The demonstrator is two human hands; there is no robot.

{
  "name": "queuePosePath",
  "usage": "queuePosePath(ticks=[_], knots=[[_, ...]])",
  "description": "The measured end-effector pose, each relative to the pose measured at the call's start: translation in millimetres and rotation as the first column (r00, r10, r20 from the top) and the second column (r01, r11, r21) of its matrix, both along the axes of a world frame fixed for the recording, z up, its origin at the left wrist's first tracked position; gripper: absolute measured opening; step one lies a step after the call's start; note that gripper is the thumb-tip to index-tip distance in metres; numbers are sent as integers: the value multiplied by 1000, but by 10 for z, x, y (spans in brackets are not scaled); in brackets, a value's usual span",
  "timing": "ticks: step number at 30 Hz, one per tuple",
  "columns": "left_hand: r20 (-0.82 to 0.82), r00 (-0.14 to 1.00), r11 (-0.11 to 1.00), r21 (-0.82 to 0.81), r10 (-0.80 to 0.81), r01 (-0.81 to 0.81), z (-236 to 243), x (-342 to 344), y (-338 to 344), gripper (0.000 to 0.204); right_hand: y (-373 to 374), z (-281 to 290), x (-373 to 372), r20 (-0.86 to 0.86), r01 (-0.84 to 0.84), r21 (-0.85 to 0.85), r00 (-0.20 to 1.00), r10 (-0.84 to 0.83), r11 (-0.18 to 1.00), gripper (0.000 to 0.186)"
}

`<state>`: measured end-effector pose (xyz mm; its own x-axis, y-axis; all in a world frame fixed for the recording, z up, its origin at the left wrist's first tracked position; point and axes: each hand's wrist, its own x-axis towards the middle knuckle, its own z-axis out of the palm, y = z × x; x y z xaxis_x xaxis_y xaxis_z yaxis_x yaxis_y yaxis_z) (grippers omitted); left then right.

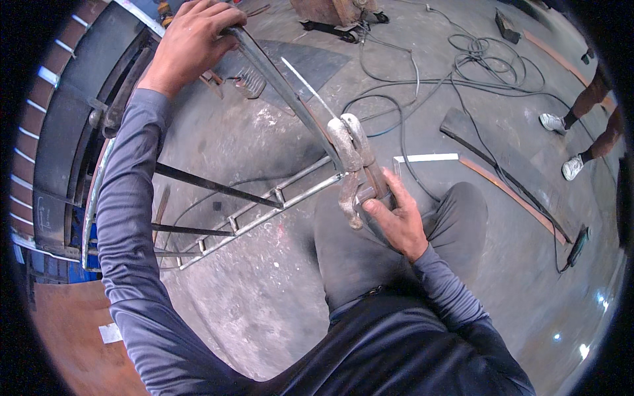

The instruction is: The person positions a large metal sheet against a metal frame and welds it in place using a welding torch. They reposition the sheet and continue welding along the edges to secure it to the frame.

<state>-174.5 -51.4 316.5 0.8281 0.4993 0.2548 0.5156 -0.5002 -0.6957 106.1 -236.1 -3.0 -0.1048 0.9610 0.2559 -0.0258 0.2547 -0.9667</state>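
At the upper left, my left hand (195, 43) is closed over the far end of a grey metal bar (281, 86). That bar slopes down toward the middle and meets a ladder-like metal frame (310, 191) with round rails and short rungs. My right hand (403, 221), fingers wrapped round the handle, grips a worn, whitish welding electrode holder (350, 148) in front of my knees. A thin pale welding rod (304, 82) sticks out from its jaws toward the upper left, beside the bar. The bar's near end is partly hidden behind the holder.
Black cables (475, 56) lie coiled across the concrete floor. Flat metal pieces (495, 152) and a tool with a cord (578, 245) are at right, near another person's white shoes (553, 123). A wheeled object (337, 13) stands far off; a brown sheet (72, 317) lies lower left.
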Motion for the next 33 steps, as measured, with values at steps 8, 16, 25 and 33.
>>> queuePosePath(ticks=[8, 16, 25, 33], knots=[[-24, 999, 999, 3, 32, -31, -27, 256, -167, 35, -7, 97, 59, 122, 3, 66, 992, -11, 998, 67], [-25, 997, 994, -80, 76, -78, 65, 295, -275, 28, -10, 171, -6, 127, 26, 65, 991, -34, 998, 64], [-1, 999, 995, -85, 52, -52, 46, 275, -231, 28, 10, 206, -25, 145, 28, 105, 989, -43, 994, 65], [-23, 997, 996, -55, 68, -69, 41, 268, -230, 25, 44, 148, -61, 130, 36, 100, 990, -49, 994, 67]])
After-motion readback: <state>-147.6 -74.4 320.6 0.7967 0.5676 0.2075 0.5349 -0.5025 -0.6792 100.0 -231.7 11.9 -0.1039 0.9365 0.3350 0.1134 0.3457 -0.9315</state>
